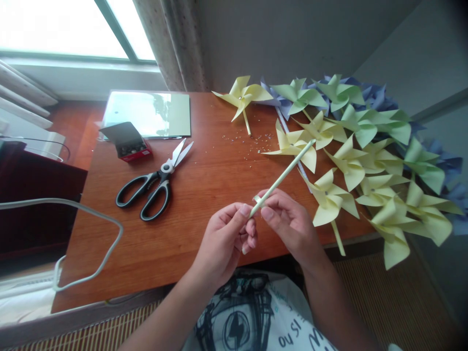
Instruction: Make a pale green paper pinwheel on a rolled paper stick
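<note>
You are holding a pale green stick (283, 176) between both hands, just above the near edge of the worktop (204, 195). Your left hand (228, 234) is pinching the stick's lower end between thumb and forefinger, the other fingers curling under. Your right hand (287, 219) is closing on the same end from the other side, its thumb tip pressing beside a small paper tab there. The two hands are meeting at that end, fingertips almost touching. The stick is slanting up and away to the right, its far tip lying over a yellow pinwheel (296, 144).

To your right, a heap of pinwheels (373, 161) is covering the worktop's corner: yellow ones nearest, green ones behind, blue ones at the back against the wall. One yellow pinwheel (242, 97) is lying apart from the heap, toward the far edge. Small scraps (252, 139) are scattering the wood just below it.

To your left, black-handled scissors (155, 183) are lying with blades partly open. Beyond them a small red box (127, 142) is sitting open, just beside a pale sheet (149, 112). A white cable (91, 229) is looping past the worktop's left edge.
</note>
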A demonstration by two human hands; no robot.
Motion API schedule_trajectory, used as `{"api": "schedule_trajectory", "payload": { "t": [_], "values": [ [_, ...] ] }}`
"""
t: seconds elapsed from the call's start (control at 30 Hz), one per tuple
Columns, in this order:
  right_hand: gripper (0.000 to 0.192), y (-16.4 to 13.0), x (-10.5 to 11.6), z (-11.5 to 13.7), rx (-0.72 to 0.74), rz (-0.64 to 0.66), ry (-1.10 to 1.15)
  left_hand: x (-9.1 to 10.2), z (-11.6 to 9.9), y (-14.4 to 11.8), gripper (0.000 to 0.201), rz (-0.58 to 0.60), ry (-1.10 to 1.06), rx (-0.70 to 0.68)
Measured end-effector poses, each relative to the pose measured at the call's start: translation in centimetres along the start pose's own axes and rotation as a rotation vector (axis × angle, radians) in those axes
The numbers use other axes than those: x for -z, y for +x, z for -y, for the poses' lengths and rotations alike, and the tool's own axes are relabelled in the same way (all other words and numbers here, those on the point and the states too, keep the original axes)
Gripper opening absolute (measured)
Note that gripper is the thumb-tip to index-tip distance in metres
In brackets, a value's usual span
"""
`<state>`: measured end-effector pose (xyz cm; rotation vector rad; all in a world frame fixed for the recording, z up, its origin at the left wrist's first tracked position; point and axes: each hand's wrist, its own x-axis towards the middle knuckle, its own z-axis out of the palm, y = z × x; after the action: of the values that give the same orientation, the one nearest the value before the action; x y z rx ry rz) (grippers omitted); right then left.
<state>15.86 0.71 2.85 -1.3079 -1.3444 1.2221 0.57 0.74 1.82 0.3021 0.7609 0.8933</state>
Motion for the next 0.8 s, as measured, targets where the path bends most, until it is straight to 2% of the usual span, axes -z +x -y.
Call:
{"api": "schedule_trajectory", "payload": {
  "t": [0.13,0.23,0.37,0.8],
  "values": [
    [0.018,0.11,-0.03,-0.2,0.005,-0.016,-0.016,0.1,0.13,0.06,0.026,0.012,0.064,0.0],
    [0.017,0.15,-0.07,-0.39,0.006,-0.024,-0.02,0.21,0.19,0.08,0.019,-0.002,0.091,-0.068],
    [0.014,0.08,-0.13,-0.44,-0.001,-0.023,-0.017,0.34,0.18,0.09,0.019,-0.022,0.136,-0.134],
    [0.015,-0.19,-0.07,-0.74,-0.067,-0.036,0.028,0.4,0.1,0.16,0.024,-0.033,0.22,-0.145]
  ]
}}
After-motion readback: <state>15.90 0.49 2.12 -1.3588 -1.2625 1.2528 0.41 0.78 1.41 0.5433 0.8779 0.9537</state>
